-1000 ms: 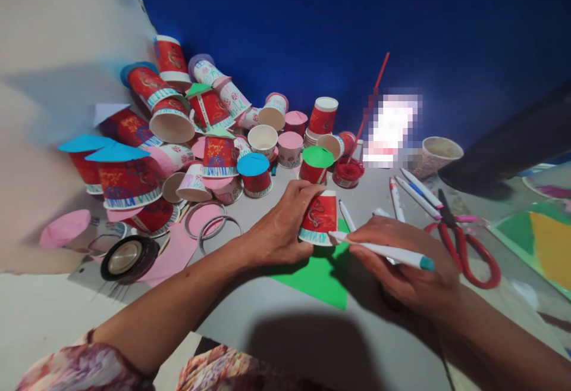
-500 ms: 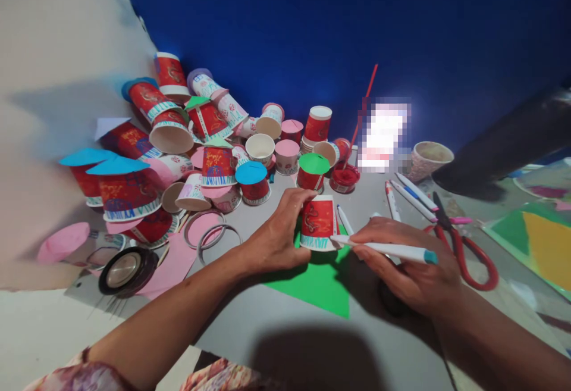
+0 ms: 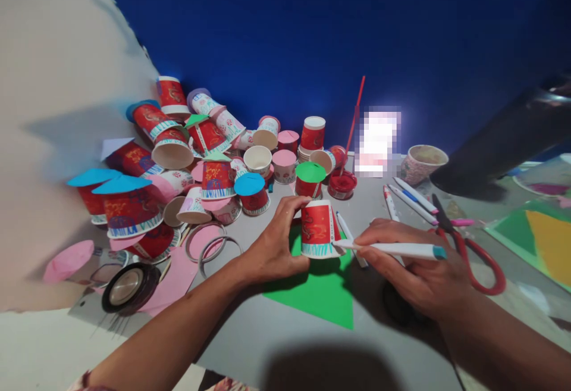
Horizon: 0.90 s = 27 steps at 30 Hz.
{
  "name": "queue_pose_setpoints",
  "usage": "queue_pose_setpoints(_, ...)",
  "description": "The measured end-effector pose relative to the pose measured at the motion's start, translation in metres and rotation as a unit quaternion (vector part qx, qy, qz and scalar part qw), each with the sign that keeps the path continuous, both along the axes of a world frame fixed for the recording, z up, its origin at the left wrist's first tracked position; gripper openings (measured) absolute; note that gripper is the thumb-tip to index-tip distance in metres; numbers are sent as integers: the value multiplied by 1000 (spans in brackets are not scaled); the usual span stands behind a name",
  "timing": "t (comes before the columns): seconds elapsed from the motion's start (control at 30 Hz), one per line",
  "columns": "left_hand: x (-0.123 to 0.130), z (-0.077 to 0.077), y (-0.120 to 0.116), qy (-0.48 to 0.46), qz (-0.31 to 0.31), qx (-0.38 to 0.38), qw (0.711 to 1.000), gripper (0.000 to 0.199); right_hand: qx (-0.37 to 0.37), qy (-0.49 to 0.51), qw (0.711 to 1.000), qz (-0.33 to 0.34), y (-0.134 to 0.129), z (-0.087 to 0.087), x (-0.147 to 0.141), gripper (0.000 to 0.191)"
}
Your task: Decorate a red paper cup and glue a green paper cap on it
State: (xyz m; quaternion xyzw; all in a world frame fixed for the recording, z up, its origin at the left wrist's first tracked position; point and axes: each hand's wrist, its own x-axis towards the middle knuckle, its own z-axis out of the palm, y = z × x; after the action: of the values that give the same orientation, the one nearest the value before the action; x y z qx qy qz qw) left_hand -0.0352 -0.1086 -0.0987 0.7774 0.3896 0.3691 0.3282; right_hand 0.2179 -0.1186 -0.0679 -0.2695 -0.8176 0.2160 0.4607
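My left hand (image 3: 279, 239) grips a red paper cup (image 3: 316, 224) from its left side, fingers at the top and thumb near the base. The cup has a white strip and teal strokes drawn along its lower edge. Held in my right hand (image 3: 413, 266) is a white marker pen (image 3: 392, 249) with a teal end. Its tip touches the lower right part of the cup. Beneath the cup lies a green paper sheet (image 3: 307, 299) on the grey table. Just beyond, a red cup with a green paper top (image 3: 311, 172) stands upright.
Many decorated cups (image 3: 129, 206) pile up at the left against the wall. A red jar (image 3: 342, 184) holds a red stick. At right lie several markers (image 3: 413, 203), red-handled scissors (image 3: 484, 266) and a patterned cup (image 3: 423, 163). Tape rings (image 3: 218, 254) lie left of my arm.
The view has tilted and shifted slightly. The marker tip stays at the cup's lower edge, with a little more teal stroke visible there. Both hands keep their hold.
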Motion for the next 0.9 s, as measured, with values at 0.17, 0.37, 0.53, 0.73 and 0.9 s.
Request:
queue_pose_setpoints(0.17, 1, 1, -2, -7, 5, -10, 1000, 90, -35, 7, 999, 7, 1, 3, 2, 13)
queue_pose_setpoints(0.37, 4, 5, -5, -51, 17, -52, 997, 86, -54, 13, 998, -4, 2, 6, 4, 13)
queue_pose_setpoints(0.53, 3, 3, -4, -85, -3, -74, 994, 87, -75, 25, 997, -8, 3, 5, 6, 13)
queue_pose_setpoints(0.73, 0, -4, -1, -137, -18, -111, 984, 85, -99, 57, 993, -32, 4, 6, 6, 15)
queue_pose_setpoints(0.9, 1, -7, -1, -159, -36, -127, 978, 83, -139, 82, 986, -43, 3, 8, 5, 21)
